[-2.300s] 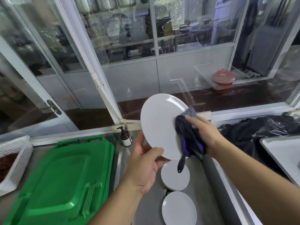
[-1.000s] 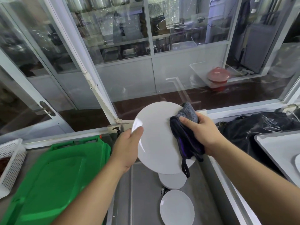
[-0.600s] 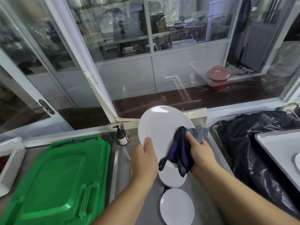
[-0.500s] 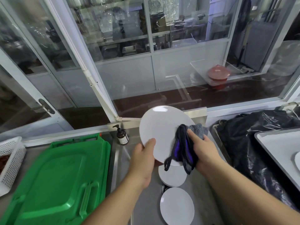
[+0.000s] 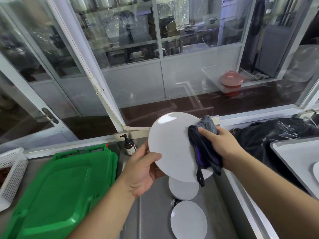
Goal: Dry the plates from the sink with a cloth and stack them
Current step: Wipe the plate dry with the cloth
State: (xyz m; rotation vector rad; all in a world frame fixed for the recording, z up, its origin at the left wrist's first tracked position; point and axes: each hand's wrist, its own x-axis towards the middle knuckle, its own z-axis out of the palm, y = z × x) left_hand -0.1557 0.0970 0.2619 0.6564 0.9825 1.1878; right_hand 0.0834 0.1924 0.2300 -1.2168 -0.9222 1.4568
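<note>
Plates are the whole job, and judging from how things lie it is near its start rather than its end. On the left, the green tray [image 5: 58, 192] on the counter [image 5: 37, 162] carries no dried plates. Just right of it, the left hand [image 5: 143, 171] holds the raised plate [image 5: 174, 145] above the sink [image 5: 151, 209], thumb curled over the lower-left rim with the fingers hidden behind it. Below that plate, two more plates wait in the sink: the middle plate [image 5: 183, 189], partly hidden under the raised one, and the near plate [image 5: 189, 219]; both look untouched, though whether they are wet I cannot tell. Further right, the right hand [image 5: 222, 147] presses the dark cloth [image 5: 203, 149] against the raised plate's right edge, its fingers curled round the bundle, so wiping looks under way. At the far right, a white tray [image 5: 293, 152] shows the edge of a round white thing, possibly a finished plate. At least three remain to dry and stack.
</note>
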